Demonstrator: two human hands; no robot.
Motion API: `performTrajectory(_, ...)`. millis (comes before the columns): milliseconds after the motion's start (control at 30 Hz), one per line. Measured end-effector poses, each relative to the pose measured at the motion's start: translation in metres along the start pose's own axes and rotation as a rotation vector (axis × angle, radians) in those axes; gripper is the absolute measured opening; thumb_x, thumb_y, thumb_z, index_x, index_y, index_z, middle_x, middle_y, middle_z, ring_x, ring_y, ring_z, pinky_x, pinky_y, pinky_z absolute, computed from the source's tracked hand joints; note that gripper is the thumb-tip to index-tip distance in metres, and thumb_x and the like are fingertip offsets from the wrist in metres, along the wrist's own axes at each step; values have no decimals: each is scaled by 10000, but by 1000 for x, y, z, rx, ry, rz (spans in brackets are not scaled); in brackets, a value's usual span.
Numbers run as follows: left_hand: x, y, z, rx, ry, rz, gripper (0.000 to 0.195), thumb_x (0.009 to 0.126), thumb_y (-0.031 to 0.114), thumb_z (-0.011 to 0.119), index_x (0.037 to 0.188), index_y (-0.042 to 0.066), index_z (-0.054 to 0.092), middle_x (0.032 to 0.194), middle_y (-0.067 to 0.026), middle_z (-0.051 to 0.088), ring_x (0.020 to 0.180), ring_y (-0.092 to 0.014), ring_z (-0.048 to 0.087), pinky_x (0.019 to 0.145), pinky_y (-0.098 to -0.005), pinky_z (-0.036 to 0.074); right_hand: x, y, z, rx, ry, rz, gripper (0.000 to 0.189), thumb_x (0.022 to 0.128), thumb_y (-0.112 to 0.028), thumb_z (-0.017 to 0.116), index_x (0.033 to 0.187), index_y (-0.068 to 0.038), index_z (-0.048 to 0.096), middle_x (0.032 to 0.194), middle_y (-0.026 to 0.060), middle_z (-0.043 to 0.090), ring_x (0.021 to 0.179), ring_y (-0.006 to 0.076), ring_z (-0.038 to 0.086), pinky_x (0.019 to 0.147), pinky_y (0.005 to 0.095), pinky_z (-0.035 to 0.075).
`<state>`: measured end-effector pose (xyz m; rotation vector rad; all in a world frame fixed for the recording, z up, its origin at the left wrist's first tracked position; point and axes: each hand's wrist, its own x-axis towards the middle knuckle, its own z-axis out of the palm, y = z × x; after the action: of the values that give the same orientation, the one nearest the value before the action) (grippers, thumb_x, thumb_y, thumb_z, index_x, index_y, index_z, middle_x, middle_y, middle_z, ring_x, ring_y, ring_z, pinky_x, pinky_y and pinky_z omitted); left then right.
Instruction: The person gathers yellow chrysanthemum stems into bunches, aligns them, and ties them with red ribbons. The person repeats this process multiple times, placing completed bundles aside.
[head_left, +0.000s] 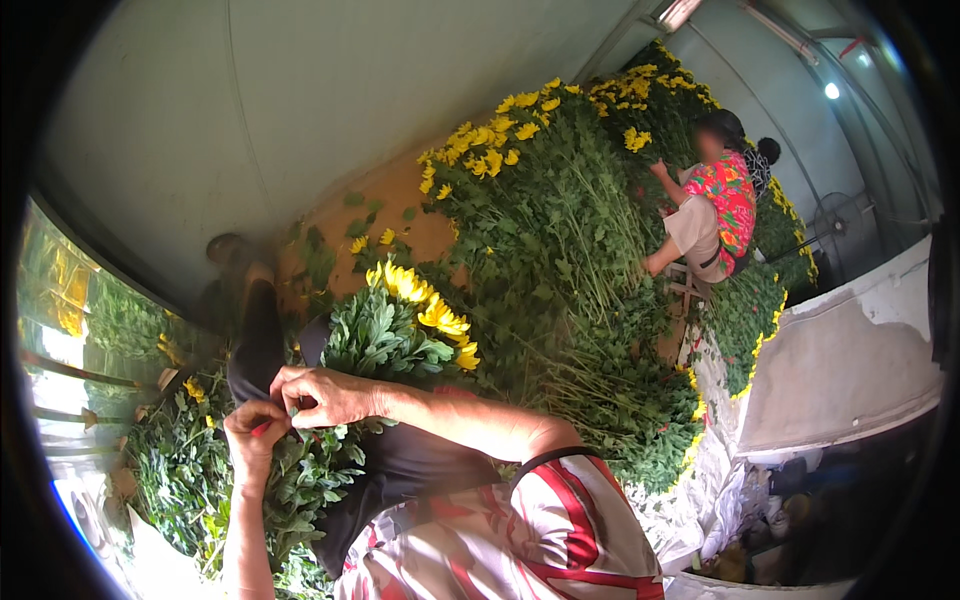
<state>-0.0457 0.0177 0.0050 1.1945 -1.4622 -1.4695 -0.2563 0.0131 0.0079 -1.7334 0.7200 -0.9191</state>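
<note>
My left hand (256, 435) has its fingers closed on a small red piece (262, 429), possibly a tie. Against those fingertips, my right hand (330, 397) is bent in a pinch; what it grips is too small to tell. Below my right forearm and across my lap lies a bunch of yellow chrysanthemums (397, 330), its flower heads up and to the right of my hands. Leafy green foliage (311, 472) shows under my wrists, while the stem ends are hidden.
Heaped cut chrysanthemums (555, 202) cover much of the floor. A co-worker (720, 202) sits low among them, near a standing fan (836, 221). More cut greenery (169, 450) lies at my left. A pale wall (247, 112) rises beyond the brown floor (360, 202).
</note>
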Motion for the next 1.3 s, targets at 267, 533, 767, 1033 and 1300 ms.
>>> performTrajectory(267,-5,6,18,531,265,419,189,763,-54,685,926,34,645,801,-91,662,690,-248,637,660,-311,499,3,4,7,-129,7,178,182,966,-143,569,1021,27,604,1093,110,566,1025,244,598,900,355,478)
performTrajectory(533,-6,-4,-27,647,-124,88,174,734,75,748,697,-5,599,652,-135,580,554,-256,553,545,-346,408,-23,-17,-3,-509,-124,-282,83,874,-42,593,837,16,640,1098,98,555,1013,244,522,935,362,445)
performTrajectory(767,-18,11,-36,-167,-119,-124,296,815,271,651,678,18,585,939,-120,646,880,-206,583,858,-346,428,-28,-36,-6,-189,-171,-29,124,809,-179,703,770,-63,722,969,6,705,882,229,575,814,350,476)
performTrajectory(1033,-3,22,13,-914,146,-478,478,991,311,517,605,179,269,551,38,217,511,-126,238,514,-316,261,-19,-39,5,-320,-227,-127,227,904,-254,596,779,-68,628,776,86,597,783,278,615,711,407,452)
performTrajectory(1300,-27,23,10,-367,-131,-312,94,867,74,662,899,49,576,709,34,478,652,-75,457,582,-264,396,-19,-39,-14,15,-213,159,170,947,-135,606,910,26,643,868,97,629,801,226,633,742,306,489)
